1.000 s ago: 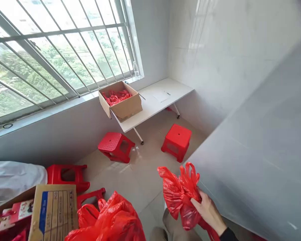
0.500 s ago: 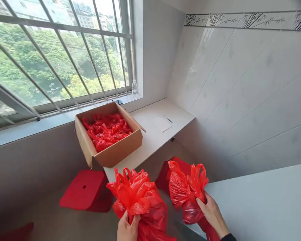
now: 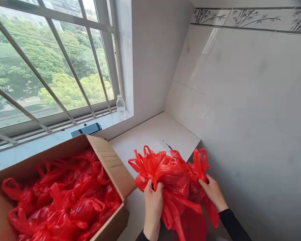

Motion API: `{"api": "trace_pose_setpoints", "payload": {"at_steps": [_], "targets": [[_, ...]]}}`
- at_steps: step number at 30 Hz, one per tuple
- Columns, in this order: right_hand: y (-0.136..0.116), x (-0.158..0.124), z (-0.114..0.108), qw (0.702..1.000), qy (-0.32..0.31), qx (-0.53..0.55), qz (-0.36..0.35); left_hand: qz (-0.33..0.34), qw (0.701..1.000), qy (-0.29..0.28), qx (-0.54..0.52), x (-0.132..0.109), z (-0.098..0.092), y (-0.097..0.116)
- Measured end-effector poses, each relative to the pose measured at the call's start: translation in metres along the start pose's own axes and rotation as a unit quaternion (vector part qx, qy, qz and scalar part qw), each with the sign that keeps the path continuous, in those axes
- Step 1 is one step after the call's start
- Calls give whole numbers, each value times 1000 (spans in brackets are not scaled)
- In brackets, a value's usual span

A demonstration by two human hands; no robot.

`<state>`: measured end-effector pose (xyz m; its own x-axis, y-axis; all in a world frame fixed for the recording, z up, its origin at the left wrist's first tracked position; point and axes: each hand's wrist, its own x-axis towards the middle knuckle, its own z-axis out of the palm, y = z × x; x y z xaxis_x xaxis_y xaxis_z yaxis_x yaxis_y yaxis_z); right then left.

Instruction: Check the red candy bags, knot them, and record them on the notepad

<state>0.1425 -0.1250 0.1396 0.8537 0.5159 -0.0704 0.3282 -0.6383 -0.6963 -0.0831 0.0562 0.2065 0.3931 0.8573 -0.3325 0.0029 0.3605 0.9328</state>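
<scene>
My left hand is closed around the gathered neck of a red plastic bag, its loose handles sticking up above my fingers. A second red plastic bag is pinched by my right hand at its side. The two bags touch and overlap, so where one ends is hard to see. Both hang over the front edge of the white table. To their left, an open cardboard box holds several knotted red plastic bags; what the bags contain is hidden.
A phone and a clear plastic bottle are on the window sill. A thin dark pen-like object lies on the table. Barred window at left, tiled wall at right. A red surface shows below the bags.
My view has come closer to the table and box. Both hands have carried their bags forward over the table edge and brought them together until they overlap.
</scene>
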Motion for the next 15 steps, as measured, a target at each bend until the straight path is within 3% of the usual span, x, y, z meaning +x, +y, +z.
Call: {"api": "trace_pose_setpoints", "payload": {"at_steps": [5, 8, 12, 15], "targets": [[-72, 238, 67, 993, -82, -61, -54, -15, 995, 98, 22, 184, 64, 11], [-106, 359, 118, 986, -111, -99, -76, -32, 987, 145, 60, 293, 95, 13], [-127, 481, 180, 977, -135, -142, -87, -46, 977, 181, 105, 413, 123, 5], [-136, 541, 208, 971, -157, -147, -102, -44, 972, 185, 134, 472, 135, -2]]}}
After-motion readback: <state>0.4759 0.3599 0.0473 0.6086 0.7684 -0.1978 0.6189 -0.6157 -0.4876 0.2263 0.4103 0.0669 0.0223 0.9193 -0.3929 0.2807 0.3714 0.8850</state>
